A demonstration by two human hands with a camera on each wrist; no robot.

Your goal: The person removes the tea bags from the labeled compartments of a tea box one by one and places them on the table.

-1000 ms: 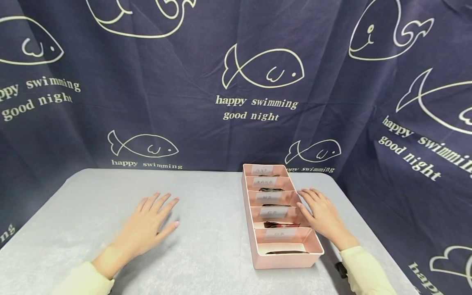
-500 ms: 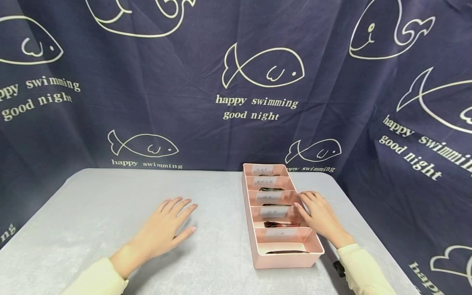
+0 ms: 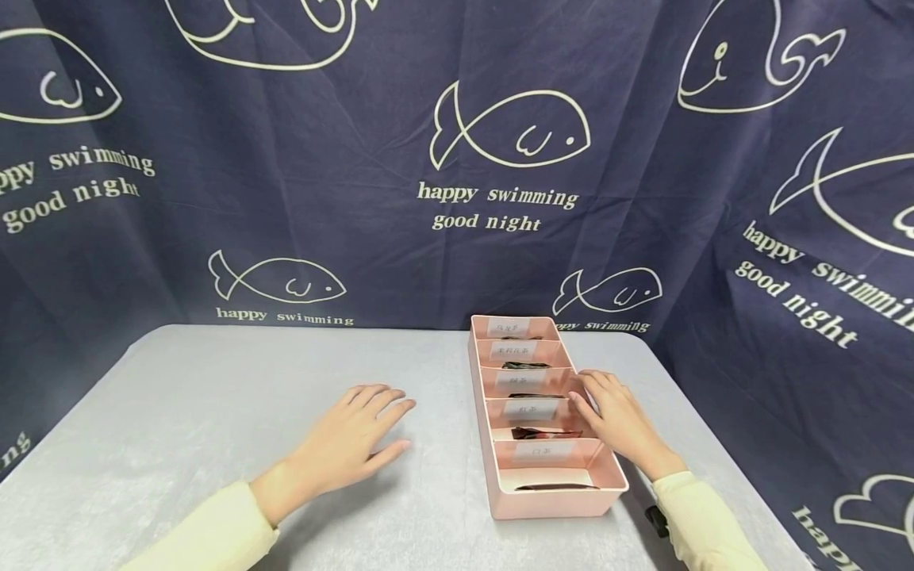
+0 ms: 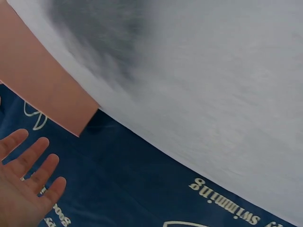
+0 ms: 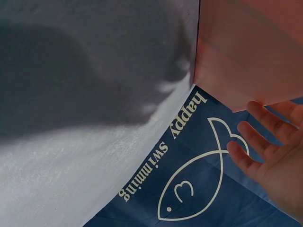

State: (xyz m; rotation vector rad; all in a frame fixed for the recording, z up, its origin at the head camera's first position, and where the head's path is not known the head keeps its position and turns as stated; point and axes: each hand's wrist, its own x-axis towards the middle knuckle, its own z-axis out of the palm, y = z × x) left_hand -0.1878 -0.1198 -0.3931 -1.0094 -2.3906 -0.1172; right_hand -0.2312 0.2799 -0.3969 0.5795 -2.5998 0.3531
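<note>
A long pink divided box point(image 3: 557, 506) stands on the right half of the table, its compartments running front to back. Each compartment has a white paper label with Chinese characters, and thin dark packets lie inside; a red-and-black packet point(image 3: 546, 434) is in the second from the front. My right hand point(image 3: 617, 416) is at the box's right rim, fingers relaxed, fingertips right at the edge; the right wrist view shows them beside the pink wall point(image 5: 246, 52). My left hand point(image 3: 350, 440) hovers over the table left of the box, fingers spread and holding nothing.
The light grey table point(image 3: 214, 396) has rounded far corners. Behind it and at both sides hangs a dark blue curtain point(image 3: 385, 159) with white fish drawings and lettering. The box's far end sits close to the curtain.
My left hand has moved steadily right, towards the box. My right hand has shifted only slightly at the rim, and the box has stayed in place.
</note>
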